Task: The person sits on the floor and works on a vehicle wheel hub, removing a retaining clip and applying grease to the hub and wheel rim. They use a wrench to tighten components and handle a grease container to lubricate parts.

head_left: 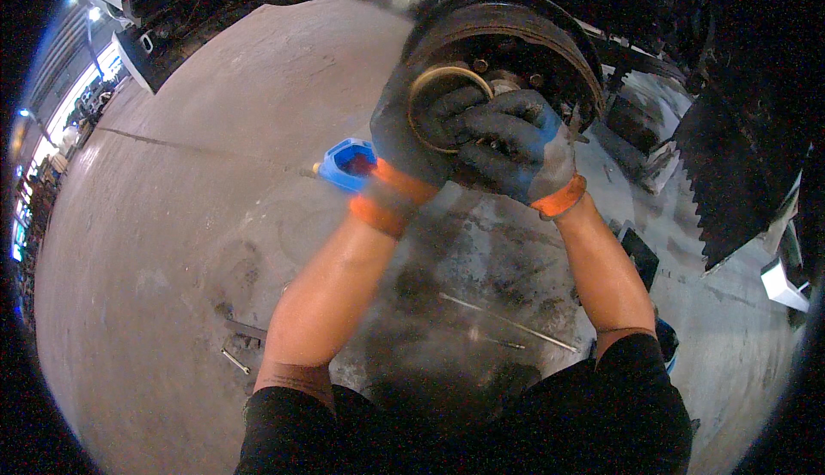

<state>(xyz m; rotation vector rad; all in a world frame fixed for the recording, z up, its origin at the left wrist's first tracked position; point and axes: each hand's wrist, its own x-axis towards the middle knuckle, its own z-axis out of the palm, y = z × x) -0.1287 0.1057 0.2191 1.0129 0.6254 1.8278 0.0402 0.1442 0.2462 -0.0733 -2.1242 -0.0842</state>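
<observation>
Both of my hands wear black gloves with orange cuffs, and they meet in front of a rusty wheel drum [516, 18]. My left hand [402, 136], somewhat blurred, is closed round the left side of a thin brass-coloured ring [455, 70]. My right hand [520, 144] has its fingers bent and pressed against the ring's right edge, gripping there. Dark glove fingers show inside the ring's opening. Behind the hands, bolt heads [536, 80] stand out on the dark hub in the drum. Whatever lies under the right fingers is hidden.
A blue cut-open container [337, 171] with reddish contents stands on the floor left of my hands. A long metal rod [516, 325] lies below, and a wrench [235, 361] lies at lower left. Dark machine parts with a jagged-edged panel [730, 157] rise on the right.
</observation>
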